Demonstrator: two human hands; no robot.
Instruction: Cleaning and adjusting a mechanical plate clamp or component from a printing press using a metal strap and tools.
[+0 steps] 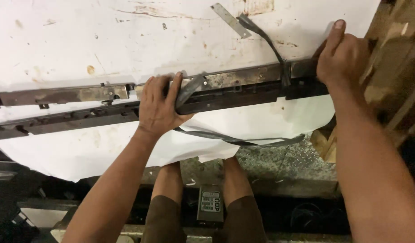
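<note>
While both hands grip, left hand [159, 108] mid-rail [225, 87] (rusty), right hand [341, 56] at end

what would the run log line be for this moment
left hand: grips long metal bar mid-length, over grey strap | right hand: grips bar's right end | surface: stained white sheet

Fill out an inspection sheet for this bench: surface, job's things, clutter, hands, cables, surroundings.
Surface: white sheet, stained and scuffed, front edge overhanging.
Job's things: long dark metal bar, rusty, lying across the sheet; second bar in line to its left.
Clutter: small flat metal strip near the far edge.
Hands: left hand grips the bar's middle; right hand holds its right end.
Cables: grey strap crosses the bar and loops below the sheet's edge.
Surroundings: wooden pallet at right; diamond-plate floor below.
</note>
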